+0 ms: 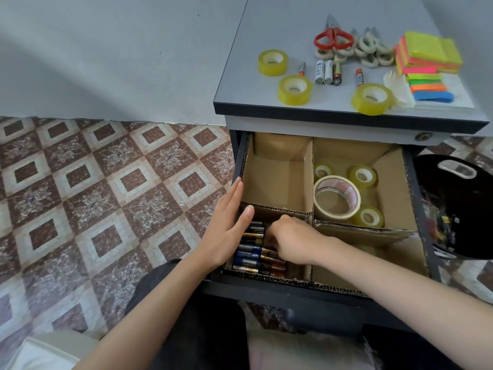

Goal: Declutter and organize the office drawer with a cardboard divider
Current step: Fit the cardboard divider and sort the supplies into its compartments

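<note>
Cardboard is under both of my hands. My left hand point(229, 231) lies flat, fingers straight and pressed together, along the left wall of the cardboard divider point(311, 180), with its fingertips reaching the cross-wall. My right hand point(293, 243) is curled, knuckles up, with its fingertips down in the near-left compartment among the batteries point(249, 253). The tips are hidden there, so I cannot tell whether they pinch one.

The batteries lie on their sides, packed side by side, between my two hands. The divider sits inside the open drawer point(420, 209) and splits it into four compartments. In the far-right one a wide tape roll point(336, 200) rests tilted, with small clear tape rolls point(362, 176) beside it.

On the cabinet top point(240, 84) above the drawer I see yellowish tape rolls point(294, 89), loose batteries point(327, 72), red-handled scissors point(333, 38) and a stack of bright sticky notes point(426, 53). A black bin point(458, 209) stands just right of the drawer on the patterned tile floor point(106, 196).
</note>
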### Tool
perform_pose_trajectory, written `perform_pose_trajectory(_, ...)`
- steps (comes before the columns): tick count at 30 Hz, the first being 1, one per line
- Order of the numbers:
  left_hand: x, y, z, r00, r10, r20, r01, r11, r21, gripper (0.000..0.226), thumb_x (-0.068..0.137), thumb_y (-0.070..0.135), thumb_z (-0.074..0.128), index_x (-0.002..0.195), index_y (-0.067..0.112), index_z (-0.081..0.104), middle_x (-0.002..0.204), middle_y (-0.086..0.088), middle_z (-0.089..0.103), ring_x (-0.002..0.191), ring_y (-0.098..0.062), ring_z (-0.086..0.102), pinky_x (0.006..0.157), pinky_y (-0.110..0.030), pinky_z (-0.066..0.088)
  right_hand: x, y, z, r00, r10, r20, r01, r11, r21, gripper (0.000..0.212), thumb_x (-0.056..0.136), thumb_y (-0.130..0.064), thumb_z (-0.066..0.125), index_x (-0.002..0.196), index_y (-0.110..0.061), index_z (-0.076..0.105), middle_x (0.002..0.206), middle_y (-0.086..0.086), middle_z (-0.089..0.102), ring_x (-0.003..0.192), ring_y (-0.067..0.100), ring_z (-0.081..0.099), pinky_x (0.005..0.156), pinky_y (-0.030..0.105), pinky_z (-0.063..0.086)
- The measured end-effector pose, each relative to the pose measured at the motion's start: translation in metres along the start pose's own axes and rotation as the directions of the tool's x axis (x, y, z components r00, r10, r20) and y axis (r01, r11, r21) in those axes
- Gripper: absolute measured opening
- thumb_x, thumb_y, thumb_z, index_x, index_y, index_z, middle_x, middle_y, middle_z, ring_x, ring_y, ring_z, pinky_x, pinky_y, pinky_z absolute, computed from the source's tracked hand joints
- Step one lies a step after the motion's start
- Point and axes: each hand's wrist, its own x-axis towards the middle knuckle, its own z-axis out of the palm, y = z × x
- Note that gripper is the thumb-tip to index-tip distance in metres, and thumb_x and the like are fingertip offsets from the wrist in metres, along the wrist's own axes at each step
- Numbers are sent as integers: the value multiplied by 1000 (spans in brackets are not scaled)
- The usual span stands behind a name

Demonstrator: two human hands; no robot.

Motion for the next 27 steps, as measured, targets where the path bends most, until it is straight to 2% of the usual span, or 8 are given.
perform_pose_trajectory(3,-2,3,1,1000,-5,-11,6,998,64,75,85,63,26,149,26,9,152,21,4,142,3,1,116,-22,2,-17,6,-4,974,-60,-218,86,990,114,20,88,-10,54,98,-15,71,95,3,70,88,18,62,80,31,51)
perform_pose_trajectory(7,-2,8,1,1000,-19,-19,21,994,106,74,90,61,29,150,22,10,156,13,6,144,-6,2,116,-26,3,-46,15,-11,925,-10,-381,93,975,200,17,90,-12,57,95,-14,73,94,-3,71,80,4,56,75,7,39)
perform_pose_trajectory(9,-3,12,1,1000,-23,-19,25,992,123,71,90,54,29,151,21,11,157,12,6,144,-7,2,117,-27,4,-61,22,-15,896,40,-443,72,970,233,16,90,-12,58,94,-14,74,92,-3,70,80,4,56,73,9,39)
perform_pose_trajectory(15,-5,21,-1,999,-48,4,45,969,242,68,95,47,38,151,20,10,158,10,5,145,-11,2,117,-34,7,-101,41,-33,827,189,-530,-3,944,331,14,89,-11,61,89,-16,74,78,-10,64,64,-2,52,64,8,36)
perform_pose_trajectory(18,1,27,-6,998,-61,28,47,932,361,72,94,48,43,151,18,11,158,6,7,145,-13,6,116,-32,10,-111,54,-48,774,250,-581,-24,929,368,13,88,-11,62,87,-17,74,71,-16,60,61,0,51,58,9,39)
perform_pose_trajectory(21,11,36,-13,997,-69,21,52,892,450,69,95,43,46,150,15,16,157,2,15,144,-16,13,116,-31,14,-116,65,-64,724,280,-631,-22,923,384,12,86,-12,65,83,-20,73,69,-16,60,63,-1,54,58,8,40)
perform_pose_trajectory(23,19,46,-17,999,-26,-30,37,884,467,61,95,39,48,148,16,26,155,2,22,143,-16,17,116,-31,16,-116,71,-75,708,291,-643,-35,924,380,11,85,-13,65,84,-20,73,71,-17,60,66,-2,54,59,6,39)
perform_pose_trajectory(27,47,79,-30,978,163,-129,-79,867,492,43,93,31,54,133,18,50,141,3,44,133,-13,34,109,-26,26,-112,85,-105,686,304,-661,-53,927,372,9,87,-15,64,89,-18,72,75,-13,61,71,-2,54,62,6,37)
